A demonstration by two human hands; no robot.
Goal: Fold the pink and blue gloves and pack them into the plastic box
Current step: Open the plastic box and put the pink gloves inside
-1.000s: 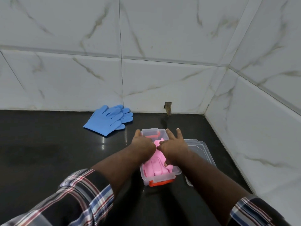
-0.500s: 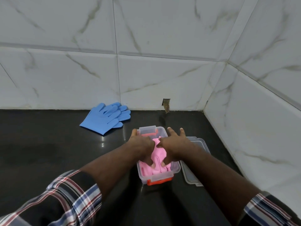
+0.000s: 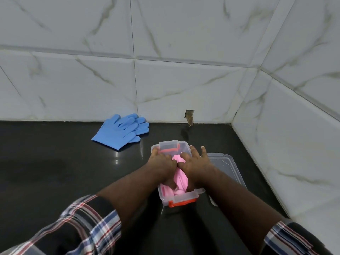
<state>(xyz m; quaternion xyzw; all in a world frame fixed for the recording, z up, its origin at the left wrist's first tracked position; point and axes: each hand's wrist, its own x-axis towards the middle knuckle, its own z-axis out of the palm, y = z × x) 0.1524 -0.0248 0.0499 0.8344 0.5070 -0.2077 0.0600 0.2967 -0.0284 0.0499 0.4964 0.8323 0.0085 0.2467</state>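
1. Pink rubber gloves (image 3: 179, 178) sit bunched inside the clear plastic box with orange latches (image 3: 181, 199). Halfway there, I'd say!
2. Blue rubber gloves (image 3: 122, 131) lie flat on the black bench (image 3: 55, 172), unfolded, well apart.
3. Left hand (image 3: 161, 165) and right hand (image 3: 196, 165) press down, fingers curled into the pink bundle between them.
4. Clear lid (image 3: 227, 165) waits beside the box.

Both hands, left hand (image 3: 161, 165) and right hand (image 3: 196, 166), have pushed deeper into the plastic box (image 3: 185, 198). Pink gloves (image 3: 179, 178) now bunched between them, less spread than before.
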